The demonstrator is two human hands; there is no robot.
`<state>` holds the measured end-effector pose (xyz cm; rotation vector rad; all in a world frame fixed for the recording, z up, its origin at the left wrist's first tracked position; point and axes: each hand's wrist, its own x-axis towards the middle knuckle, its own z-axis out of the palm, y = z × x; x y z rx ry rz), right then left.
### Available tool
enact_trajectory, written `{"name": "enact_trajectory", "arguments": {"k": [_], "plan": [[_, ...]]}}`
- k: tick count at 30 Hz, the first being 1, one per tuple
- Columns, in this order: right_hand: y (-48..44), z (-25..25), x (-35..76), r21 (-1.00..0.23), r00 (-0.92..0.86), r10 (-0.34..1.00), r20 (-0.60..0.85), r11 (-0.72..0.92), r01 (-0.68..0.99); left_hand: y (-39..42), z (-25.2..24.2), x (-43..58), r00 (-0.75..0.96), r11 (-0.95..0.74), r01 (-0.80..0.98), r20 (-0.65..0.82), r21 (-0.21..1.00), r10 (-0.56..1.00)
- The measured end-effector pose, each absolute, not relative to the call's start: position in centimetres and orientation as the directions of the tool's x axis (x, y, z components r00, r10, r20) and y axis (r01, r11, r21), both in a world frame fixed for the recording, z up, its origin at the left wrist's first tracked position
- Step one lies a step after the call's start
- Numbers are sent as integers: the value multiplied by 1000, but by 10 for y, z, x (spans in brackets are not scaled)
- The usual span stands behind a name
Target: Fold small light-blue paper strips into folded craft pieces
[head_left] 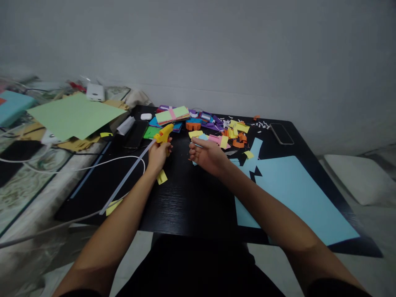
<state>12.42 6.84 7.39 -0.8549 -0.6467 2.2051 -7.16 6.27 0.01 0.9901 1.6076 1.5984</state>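
Note:
A yellow glue gun (163,134) is gripped in my left hand (158,155), its nozzle end raised toward the back of the table. A long translucent glue stick (126,177) runs from its rear toward the table's front left. My right hand (207,156) hovers to the right of it, palm turned inward and fingers curled. A pale blue edge shows by the fingertips, but what they hold is mostly hidden. Just behind that hand lie pink (215,139) and yellow paper pieces (196,134). Yellow scraps (161,177) lie beside my left wrist.
Light blue sheets (287,189) cover the table's right side, under my right forearm. A bundle of coloured paper strips (172,115), orange curls (239,141) and a phone (281,134) lie toward the back. Another dark phone (136,134) and a white cable (93,166) are at left.

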Motion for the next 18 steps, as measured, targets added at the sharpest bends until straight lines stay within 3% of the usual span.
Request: {"name": "enact_trajectory", "arguments": {"k": [5, 8, 10, 13, 18], "plan": [[44, 53, 163, -689, -556, 704, -442, -663, -292, 60, -2, -81, -474, 70, 343, 108, 937, 874], [30, 44, 193, -723, -502, 719, -480, -649, -238, 58, -5, -84, -331, 58, 688, 241, 724, 912], [22, 40, 211, -735, -467, 731, -496, -641, -222, 57, -8, -84, -214, 11, 811, 279, 585, 936], [13, 39, 231, -740, -415, 757, -504, -626, -245, 57, -14, -85, -114, -42, 870, 284, 492, 952], [4, 40, 244, -746, -377, 781, -498, -608, -272, 57, -15, -88, -66, -76, 891, 293, 448, 954]]}}
